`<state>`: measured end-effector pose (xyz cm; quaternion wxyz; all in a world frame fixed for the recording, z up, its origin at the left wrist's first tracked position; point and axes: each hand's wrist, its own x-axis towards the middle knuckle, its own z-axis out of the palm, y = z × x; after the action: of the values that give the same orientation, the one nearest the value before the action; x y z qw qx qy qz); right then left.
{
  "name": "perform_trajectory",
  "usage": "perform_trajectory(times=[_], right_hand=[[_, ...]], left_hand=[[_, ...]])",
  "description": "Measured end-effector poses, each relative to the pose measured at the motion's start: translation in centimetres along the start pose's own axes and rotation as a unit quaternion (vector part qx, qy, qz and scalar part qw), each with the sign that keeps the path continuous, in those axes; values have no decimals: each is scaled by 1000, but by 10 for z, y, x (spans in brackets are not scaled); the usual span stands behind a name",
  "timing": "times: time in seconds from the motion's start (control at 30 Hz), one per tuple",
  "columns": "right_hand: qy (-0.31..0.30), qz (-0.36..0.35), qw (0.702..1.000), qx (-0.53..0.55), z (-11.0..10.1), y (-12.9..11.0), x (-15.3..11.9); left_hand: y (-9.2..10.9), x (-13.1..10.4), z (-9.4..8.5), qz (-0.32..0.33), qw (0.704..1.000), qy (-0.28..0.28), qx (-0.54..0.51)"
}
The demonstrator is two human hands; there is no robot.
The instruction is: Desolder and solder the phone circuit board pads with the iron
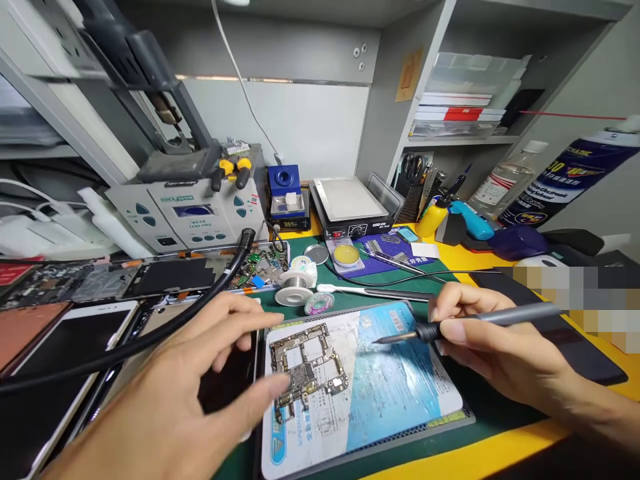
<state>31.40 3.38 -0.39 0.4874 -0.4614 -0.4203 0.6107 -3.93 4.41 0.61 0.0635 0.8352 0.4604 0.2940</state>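
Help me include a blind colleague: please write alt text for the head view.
A person's right-hand grip holds a soldering iron, its tip apart from a circuit board lying on a blue-and-white mat; the left-hand grip is open, thumb at the board's left edge. Behind are a solder spool and a grey station marked QUICK.

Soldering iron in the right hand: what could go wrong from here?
The soldering iron has its bare tip pointing toward the left hand; if hot, a slip might burn it. No clamp shows on the circuit board, so the left thumb, close to its edge, could nudge it.
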Motion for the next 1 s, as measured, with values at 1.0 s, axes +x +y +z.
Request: perform_trajectory(times=[1.0], right_hand=[[33,-16,996,85,8,-21,5]], left_hand=[[37,46,-10,-257,900,-180,-303]])
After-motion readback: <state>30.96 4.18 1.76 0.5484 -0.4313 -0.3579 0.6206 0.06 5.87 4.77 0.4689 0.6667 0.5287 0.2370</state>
